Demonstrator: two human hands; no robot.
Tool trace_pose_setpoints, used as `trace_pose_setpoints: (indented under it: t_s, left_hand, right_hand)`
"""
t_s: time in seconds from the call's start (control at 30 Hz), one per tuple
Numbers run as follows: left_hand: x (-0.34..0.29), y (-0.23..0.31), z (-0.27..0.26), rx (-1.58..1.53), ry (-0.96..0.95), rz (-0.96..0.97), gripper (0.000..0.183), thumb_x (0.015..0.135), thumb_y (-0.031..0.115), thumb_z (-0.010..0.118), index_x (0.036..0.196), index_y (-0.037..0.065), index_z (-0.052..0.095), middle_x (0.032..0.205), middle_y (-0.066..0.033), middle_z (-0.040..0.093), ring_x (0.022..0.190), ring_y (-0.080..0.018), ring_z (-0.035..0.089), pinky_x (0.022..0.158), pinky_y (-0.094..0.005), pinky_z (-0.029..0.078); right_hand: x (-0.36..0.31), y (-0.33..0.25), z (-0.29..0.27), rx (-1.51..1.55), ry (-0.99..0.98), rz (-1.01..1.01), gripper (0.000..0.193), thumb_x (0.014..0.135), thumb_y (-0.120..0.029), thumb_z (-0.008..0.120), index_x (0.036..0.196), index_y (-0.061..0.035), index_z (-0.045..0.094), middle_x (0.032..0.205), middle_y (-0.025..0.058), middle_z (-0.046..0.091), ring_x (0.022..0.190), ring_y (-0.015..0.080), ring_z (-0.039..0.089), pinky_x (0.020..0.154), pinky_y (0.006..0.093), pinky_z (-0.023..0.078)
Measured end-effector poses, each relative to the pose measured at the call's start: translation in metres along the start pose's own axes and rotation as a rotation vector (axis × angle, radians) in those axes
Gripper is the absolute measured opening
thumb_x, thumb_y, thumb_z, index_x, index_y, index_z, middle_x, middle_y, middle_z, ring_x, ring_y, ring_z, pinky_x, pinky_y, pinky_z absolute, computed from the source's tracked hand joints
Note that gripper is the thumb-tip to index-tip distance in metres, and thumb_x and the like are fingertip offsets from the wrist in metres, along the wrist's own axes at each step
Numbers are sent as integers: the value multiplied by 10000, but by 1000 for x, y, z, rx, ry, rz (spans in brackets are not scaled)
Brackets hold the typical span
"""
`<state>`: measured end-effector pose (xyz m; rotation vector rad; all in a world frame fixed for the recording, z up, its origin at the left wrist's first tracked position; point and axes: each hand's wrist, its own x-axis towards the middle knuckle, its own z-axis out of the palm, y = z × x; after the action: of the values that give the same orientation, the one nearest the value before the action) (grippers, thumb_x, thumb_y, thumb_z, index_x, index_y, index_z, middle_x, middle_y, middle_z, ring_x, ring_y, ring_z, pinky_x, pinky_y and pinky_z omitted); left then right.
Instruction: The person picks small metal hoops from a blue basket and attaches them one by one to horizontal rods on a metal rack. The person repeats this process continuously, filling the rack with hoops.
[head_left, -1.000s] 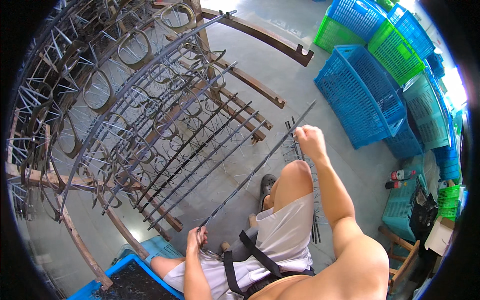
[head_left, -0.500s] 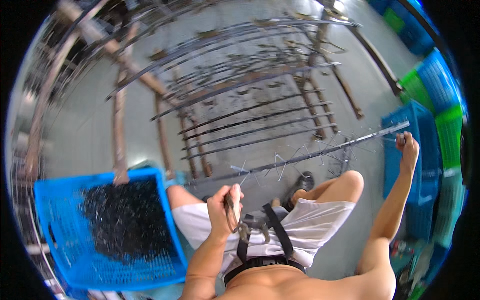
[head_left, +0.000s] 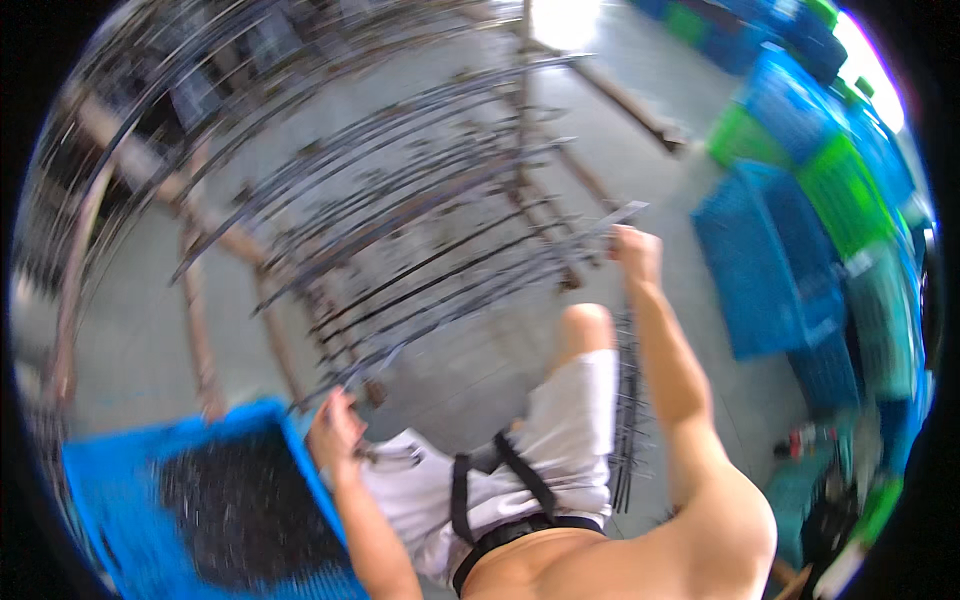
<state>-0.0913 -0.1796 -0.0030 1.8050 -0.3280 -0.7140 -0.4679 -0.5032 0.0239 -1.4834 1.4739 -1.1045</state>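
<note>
My right hand (head_left: 638, 254) is closed around the far right end of a long metal bar (head_left: 624, 216). My left hand (head_left: 337, 432), also closed, is at the bar's left end, above the corner of the blue basket. A small metal tool with two curved handles, like pliers (head_left: 392, 456), juts from my left hand; motion blur hides its exact kind. Between my hands, the bar slants up to the right in front of the rack (head_left: 440, 265). It overlaps the rack's similar bars, so I cannot tell whether it touches them.
Left of my legs stands a blue basket (head_left: 95, 500) holding a heap of small dark pieces (head_left: 245, 510). A bundle of thin rods (head_left: 625, 420) leans beside my right leg. On the right are a blue crate (head_left: 745, 265) and stacked green crates (head_left: 845, 200).
Both hands have moved left, carrying the bar from above my knees up against the rack's bars. The whole view has turned, and wire prongs earlier visible along the bar are now blurred.
</note>
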Motion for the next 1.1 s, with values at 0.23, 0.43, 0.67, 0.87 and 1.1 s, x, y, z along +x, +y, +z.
trace_pose_setpoints:
  t_s: [0.23,0.43,0.67,0.87,1.1]
  left_hand:
    - [-39,7,6,-314,-3,-38,251,895,256,530,874,6,528,504,5,366,392,-88,337,391,-231,314]
    - [-69,37,18,-535,-318,-87,40,868,90,496,847,61,515,585,49,337,504,-54,361,527,-257,372]
    - [-93,72,35,-980,-525,-422,170,914,186,498,946,30,558,651,1,443,562,-131,449,683,-350,483]
    - [-100,54,31,-1230,-565,-176,186,916,210,519,970,33,542,772,-34,515,745,-160,529,869,-363,476]
    - [-116,48,40,-1064,-446,495,224,911,190,532,1077,50,474,1034,-47,539,1001,-149,515,966,-374,382]
  right_hand:
    - [35,39,0,-129,122,112,426,810,-326,459,615,11,632,559,146,605,577,276,619,630,371,486]
    - [-58,-19,8,-492,56,-93,362,845,-391,533,756,-57,639,623,135,604,616,319,599,618,402,472]
    - [-230,-103,85,-2,-821,-788,569,837,-249,626,1286,-6,375,1183,203,476,1102,335,471,925,407,398]
    - [-245,-78,110,220,-753,-427,573,854,-202,617,1306,-5,326,1084,152,475,964,240,520,834,328,443]
    - [-282,-42,126,779,-1226,565,499,934,-444,423,1225,-41,455,1176,128,497,1100,213,471,921,348,397]
